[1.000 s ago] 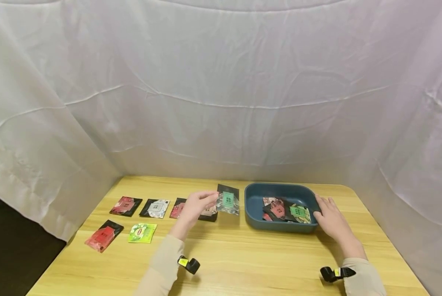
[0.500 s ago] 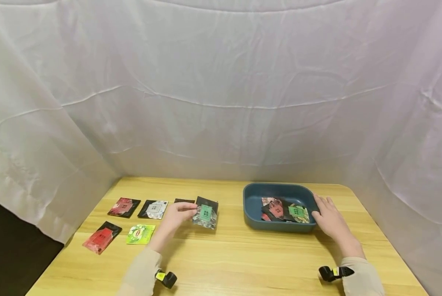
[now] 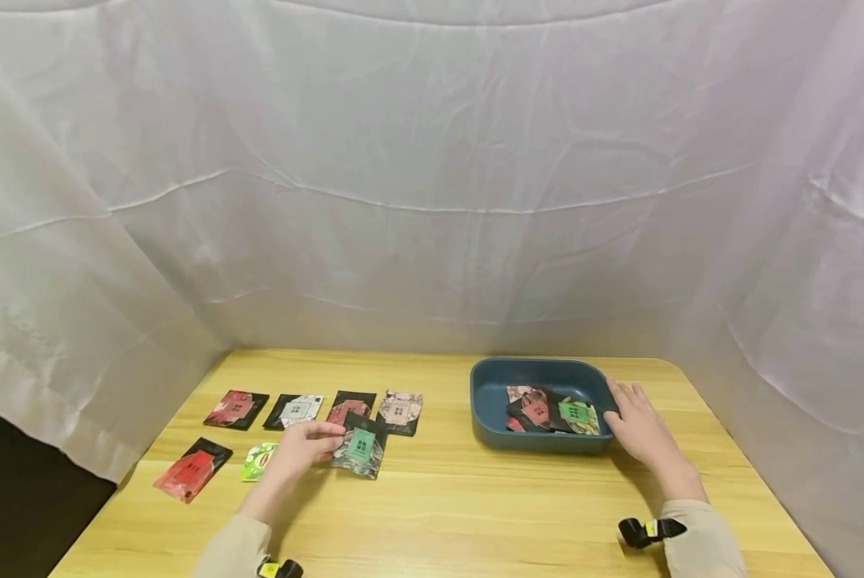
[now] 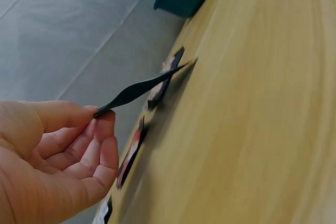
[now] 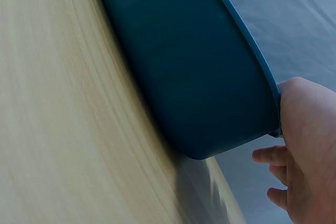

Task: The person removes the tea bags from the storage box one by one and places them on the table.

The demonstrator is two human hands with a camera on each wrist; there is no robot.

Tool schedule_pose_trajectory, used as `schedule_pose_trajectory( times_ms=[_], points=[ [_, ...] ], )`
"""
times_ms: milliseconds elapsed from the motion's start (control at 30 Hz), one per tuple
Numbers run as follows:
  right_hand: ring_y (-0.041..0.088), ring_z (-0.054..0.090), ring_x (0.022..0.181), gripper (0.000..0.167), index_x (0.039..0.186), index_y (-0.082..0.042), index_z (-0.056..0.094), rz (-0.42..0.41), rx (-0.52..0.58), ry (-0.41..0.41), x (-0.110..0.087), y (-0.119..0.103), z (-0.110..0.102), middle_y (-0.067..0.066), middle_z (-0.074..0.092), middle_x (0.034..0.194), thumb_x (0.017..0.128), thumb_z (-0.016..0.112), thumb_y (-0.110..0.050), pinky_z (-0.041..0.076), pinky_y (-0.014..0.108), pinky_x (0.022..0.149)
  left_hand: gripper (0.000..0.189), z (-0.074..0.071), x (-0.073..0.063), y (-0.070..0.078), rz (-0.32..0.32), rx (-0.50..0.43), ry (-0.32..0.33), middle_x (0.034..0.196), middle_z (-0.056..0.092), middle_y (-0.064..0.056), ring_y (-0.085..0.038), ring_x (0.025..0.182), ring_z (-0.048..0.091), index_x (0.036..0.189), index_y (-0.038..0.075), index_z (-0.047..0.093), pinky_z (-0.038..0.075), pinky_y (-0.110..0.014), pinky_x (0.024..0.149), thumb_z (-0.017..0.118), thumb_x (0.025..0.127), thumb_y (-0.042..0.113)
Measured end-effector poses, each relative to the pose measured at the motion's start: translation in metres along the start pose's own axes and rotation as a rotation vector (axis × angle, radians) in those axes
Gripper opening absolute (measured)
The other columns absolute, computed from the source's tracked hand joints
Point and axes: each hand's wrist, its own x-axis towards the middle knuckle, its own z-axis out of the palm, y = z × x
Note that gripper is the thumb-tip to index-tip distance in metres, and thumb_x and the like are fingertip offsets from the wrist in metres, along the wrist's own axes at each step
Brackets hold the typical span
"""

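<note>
In the head view my left hand [image 3: 304, 447] pinches a black tea sachet [image 3: 360, 446] with a green label between thumb and fingers, over the table's left half. The left wrist view shows this sachet [image 4: 134, 92] edge-on, its far end tilted towards the wood. Just behind it lie a sachet with a red label [image 3: 351, 404] and one with a pale pink label [image 3: 399, 412]. My right hand [image 3: 643, 429] rests at the right rim of a blue bin [image 3: 491, 437], thumb at the rim, fingers fairly straight. Several sachets [image 3: 535, 410] lie inside the bin.
Further left lie a white-patterned sachet [image 3: 294, 411], a dark red one [image 3: 236, 409] and a bright red one [image 3: 193, 471]. A green-yellow tea sachet [image 3: 258, 461] is partly behind my left hand. A pale curtain [image 3: 432, 241] encloses the wooden table [image 3: 439, 522].
My left hand has carried the green-label sachet left and towards me, away from the bin, uncovering the pink-label sachet. The right hand stays at the bin's rim.
</note>
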Motion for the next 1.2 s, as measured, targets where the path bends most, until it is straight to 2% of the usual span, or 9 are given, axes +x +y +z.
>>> schedule_pose_trajectory(
  times_ms=[133,233,367,500,567,733,933,1200],
  points=[
    [0.056,0.015,0.142,0.062,0.151,0.004,0.025,-0.005,-0.003,0.007,0.001,-0.001,0.001,0.035,0.029,0.150,0.097,0.044,-0.019,0.018,0.069,0.112,0.023,-0.013,-0.005,-0.005,0.005,0.061,-0.022,0.099,0.073,-0.016,-0.013,0.077,0.067,0.106,-0.005,0.069,0.059,-0.029,0.072,0.069,0.084,0.002],
    [0.055,0.015,0.142,0.061,0.151,0.004,0.026,-0.005,-0.005,0.008,0.001,-0.001,0.001,0.035,0.029,0.151,0.097,0.045,-0.019,0.018,0.068,0.113,0.022,-0.025,-0.007,-0.007,0.027,0.138,-0.058,0.097,0.073,-0.017,-0.013,0.075,0.066,0.105,-0.007,0.069,0.059,-0.030,0.069,0.069,0.085,0.002],
    [0.055,0.014,0.142,0.062,0.151,0.004,0.025,-0.001,0.000,0.005,0.001,0.000,0.001,0.035,0.028,0.151,0.097,0.044,-0.019,0.018,0.069,0.113,0.020,-0.038,-0.008,-0.006,0.026,0.212,-0.107,0.092,0.073,-0.014,-0.013,0.072,0.064,0.103,-0.007,0.069,0.057,-0.030,0.065,0.068,0.086,0.003],
    [0.055,0.014,0.142,0.062,0.151,0.004,0.024,0.003,0.010,0.002,0.001,0.000,0.000,0.036,0.027,0.151,0.097,0.044,-0.019,0.017,0.069,0.112,0.020,-0.045,-0.010,-0.005,0.003,0.219,-0.138,0.084,0.072,-0.011,-0.015,0.069,0.062,0.104,-0.009,0.068,0.054,-0.028,0.061,0.066,0.087,0.001],
    [0.055,0.013,0.142,0.062,0.152,0.003,0.023,0.006,0.010,0.000,0.001,0.001,0.000,0.036,0.027,0.151,0.097,0.044,-0.019,0.017,0.069,0.113,0.019,-0.046,-0.011,-0.004,-0.013,0.218,-0.133,0.083,0.072,-0.011,-0.016,0.069,0.064,0.104,-0.009,0.067,0.054,-0.029,0.061,0.065,0.087,0.001],
    [0.055,0.014,0.142,0.062,0.152,0.003,0.024,0.007,0.001,-0.001,0.001,0.001,0.000,0.035,0.028,0.151,0.097,0.044,-0.019,0.017,0.069,0.112,0.019,-0.049,-0.015,0.000,-0.028,0.247,-0.103,0.089,0.072,-0.013,-0.018,0.072,0.067,0.105,-0.008,0.066,0.054,-0.030,0.061,0.063,0.090,0.004],
    [0.056,0.014,0.142,0.062,0.151,0.004,0.025,0.008,0.002,-0.002,0.001,0.001,0.000,0.035,0.028,0.151,0.097,0.044,-0.019,0.017,0.070,0.112,0.027,-0.055,-0.019,0.010,-0.022,0.259,-0.078,0.093,0.070,-0.016,-0.019,0.075,0.064,0.112,-0.008,0.062,0.050,-0.029,0.059,0.061,0.094,0.012],
    [0.056,0.015,0.142,0.062,0.151,0.004,0.025,0.001,-0.005,-0.003,0.002,-0.002,0.000,0.036,0.028,0.151,0.097,0.044,-0.018,0.018,0.069,0.112,0.039,-0.057,-0.018,0.015,-0.002,0.266,-0.093,0.114,0.066,-0.023,-0.024,0.091,0.066,0.126,-0.006,0.056,0.053,-0.034,0.070,0.056,0.098,0.021]
  ],
)
